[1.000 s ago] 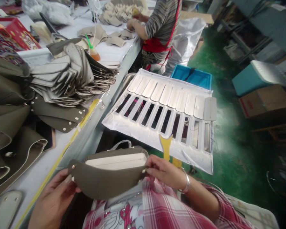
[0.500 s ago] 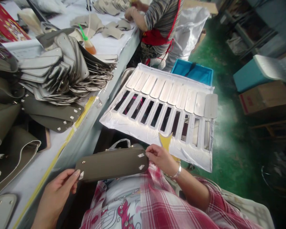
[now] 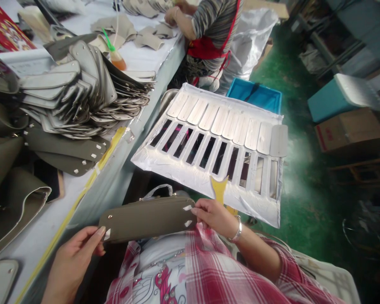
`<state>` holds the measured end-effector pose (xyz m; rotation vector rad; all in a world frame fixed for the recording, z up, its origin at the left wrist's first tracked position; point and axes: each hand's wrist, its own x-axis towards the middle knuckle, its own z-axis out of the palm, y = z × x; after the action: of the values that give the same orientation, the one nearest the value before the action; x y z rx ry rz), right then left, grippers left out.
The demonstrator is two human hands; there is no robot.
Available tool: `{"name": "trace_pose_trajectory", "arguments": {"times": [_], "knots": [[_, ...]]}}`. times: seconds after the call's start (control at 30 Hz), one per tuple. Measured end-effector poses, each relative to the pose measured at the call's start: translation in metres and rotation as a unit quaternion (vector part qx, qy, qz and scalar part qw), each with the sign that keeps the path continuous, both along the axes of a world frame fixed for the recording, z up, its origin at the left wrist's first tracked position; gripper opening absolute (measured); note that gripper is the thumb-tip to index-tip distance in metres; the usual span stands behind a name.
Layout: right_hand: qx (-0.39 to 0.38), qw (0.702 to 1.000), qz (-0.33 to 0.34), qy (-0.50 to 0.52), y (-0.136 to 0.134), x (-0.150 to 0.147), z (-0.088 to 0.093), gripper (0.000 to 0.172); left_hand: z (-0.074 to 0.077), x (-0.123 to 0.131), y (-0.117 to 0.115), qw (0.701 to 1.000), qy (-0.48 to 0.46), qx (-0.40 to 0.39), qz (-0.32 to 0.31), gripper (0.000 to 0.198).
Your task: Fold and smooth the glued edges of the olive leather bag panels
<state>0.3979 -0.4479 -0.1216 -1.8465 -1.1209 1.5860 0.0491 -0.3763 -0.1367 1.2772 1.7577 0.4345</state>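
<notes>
Green workshop floor [image 3: 304, 211]; long table [image 3: 50, 228] on your left. You hold an olive leather panel [image 3: 147, 218] flat above your lap, just right of the table edge. Your left hand [image 3: 76, 257] pinches its near end; your right hand [image 3: 213, 215] grips the far end. White slotted tray [image 3: 205, 181] just beyond the panel.

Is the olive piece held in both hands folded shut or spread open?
Folded shut: the olive piece shows only its outer face, edges together, no pale lining visible.

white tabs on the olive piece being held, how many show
3. Two sit at the right end of the olive piece, by the right hand; one at the left end, under the left hand. Others may be hidden.
</notes>
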Motion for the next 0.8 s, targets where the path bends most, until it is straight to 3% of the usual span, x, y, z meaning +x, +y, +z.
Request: {"name": "trace_pose_trajectory", "arguments": {"times": [0.3,0.47,0.63,0.8], "knots": [[-0.002,0.997,0.014,-0.08,0.008,0.002,0.002,0.028,-0.005,-0.008,0.007,0.996,-0.004,-0.046,-0.073,0.036],[0.019,0.99,0.043,-0.136,0.004,-0.003,-0.002,0.036,0.005,0.0,0.012,0.995,-0.004,-0.04,-0.089,0.036],[-0.017,0.994,0.052,-0.099,0.011,-0.006,-0.008,0.043,0.009,-0.001,0.024,0.995,0.0,0.018,-0.103,0.037],[-0.064,0.994,0.048,-0.068,0.014,-0.011,-0.002,0.046,0.011,-0.008,0.026,0.993,-0.028,0.009,-0.113,0.034]]}}
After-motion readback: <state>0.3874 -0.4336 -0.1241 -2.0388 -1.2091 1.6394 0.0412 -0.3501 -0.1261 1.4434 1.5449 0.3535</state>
